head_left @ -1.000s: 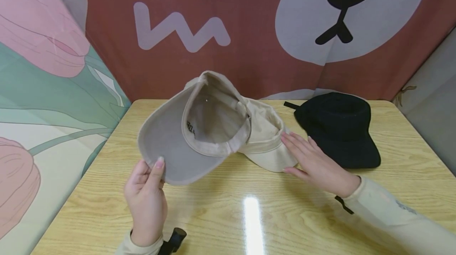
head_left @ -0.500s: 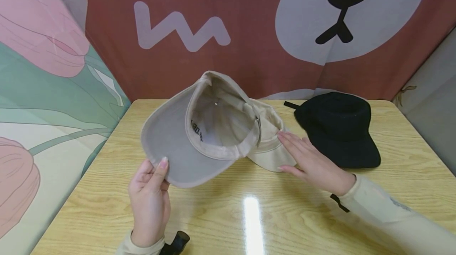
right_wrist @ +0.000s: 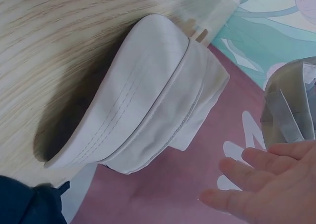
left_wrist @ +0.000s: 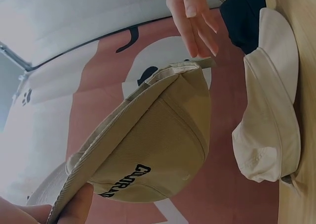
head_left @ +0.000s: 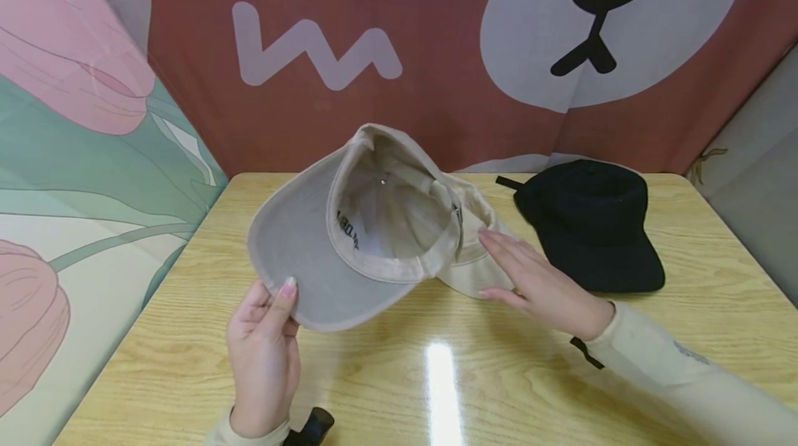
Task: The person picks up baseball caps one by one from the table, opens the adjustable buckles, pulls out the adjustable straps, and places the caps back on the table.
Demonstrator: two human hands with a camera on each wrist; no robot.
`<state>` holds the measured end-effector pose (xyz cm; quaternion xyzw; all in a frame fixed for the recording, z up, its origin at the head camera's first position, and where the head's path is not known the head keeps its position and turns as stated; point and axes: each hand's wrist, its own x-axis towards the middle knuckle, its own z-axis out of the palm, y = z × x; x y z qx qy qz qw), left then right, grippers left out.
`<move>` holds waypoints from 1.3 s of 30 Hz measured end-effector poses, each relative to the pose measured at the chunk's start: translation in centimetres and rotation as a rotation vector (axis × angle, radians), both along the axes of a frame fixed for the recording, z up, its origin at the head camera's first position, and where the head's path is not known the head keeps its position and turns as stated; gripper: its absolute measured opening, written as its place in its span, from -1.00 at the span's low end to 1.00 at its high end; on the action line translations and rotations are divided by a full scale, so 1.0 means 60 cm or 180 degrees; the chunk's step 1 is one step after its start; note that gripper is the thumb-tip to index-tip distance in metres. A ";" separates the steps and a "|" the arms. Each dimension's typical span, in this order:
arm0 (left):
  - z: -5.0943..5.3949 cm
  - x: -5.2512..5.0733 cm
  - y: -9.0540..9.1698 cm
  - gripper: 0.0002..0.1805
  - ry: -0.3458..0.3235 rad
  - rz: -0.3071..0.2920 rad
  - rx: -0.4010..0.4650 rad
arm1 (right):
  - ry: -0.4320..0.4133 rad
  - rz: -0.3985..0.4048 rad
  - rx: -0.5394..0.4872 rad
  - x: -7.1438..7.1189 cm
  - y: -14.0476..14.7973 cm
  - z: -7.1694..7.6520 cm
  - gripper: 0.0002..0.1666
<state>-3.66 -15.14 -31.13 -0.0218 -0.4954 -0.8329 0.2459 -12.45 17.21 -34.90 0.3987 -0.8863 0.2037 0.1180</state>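
My left hand (head_left: 264, 356) pinches the brim of a khaki baseball cap (head_left: 299, 252), thumb on the grey underside. The cap is raised and tilted, its hollow inside facing the head camera. Dark lettering shows on its crown (left_wrist: 158, 155) in the left wrist view. My right hand (head_left: 542, 287) is held with fingers extended to the right of this cap, holding nothing. Beyond it on the table sits a cream cap (right_wrist: 143, 95), partly hidden by the raised cap in the head view. In the right wrist view the right fingers (right_wrist: 247, 172) are apart from the cream cap.
A black cap (head_left: 592, 238) rests on the wooden table (head_left: 187, 349) at the back right, its strap sticking out leftward. Behind the table hangs a red-brown cloth (head_left: 430, 30) with a bear print. A flower-patterned cloth (head_left: 81, 155) is at the left.
The raised khaki cap has shifted slightly right with my left hand, covering more of the cream cap. My right hand has drifted a little left, its fingers still extended.
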 end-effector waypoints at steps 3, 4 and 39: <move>0.001 0.001 0.003 -0.78 -0.0027 -0.0041 0.0004 | -0.0164 -0.0010 -0.0010 -0.001 -0.004 0.001 -0.12; 0.001 0.001 0.004 -0.78 -0.0029 -0.0056 0.0007 | -0.0248 -0.0014 -0.0021 -0.002 -0.006 0.001 -0.12; -0.025 0.000 0.045 -0.65 -0.0675 -0.0548 -0.0015 | -0.1384 -0.0463 -0.2334 -0.017 -0.074 0.023 -0.77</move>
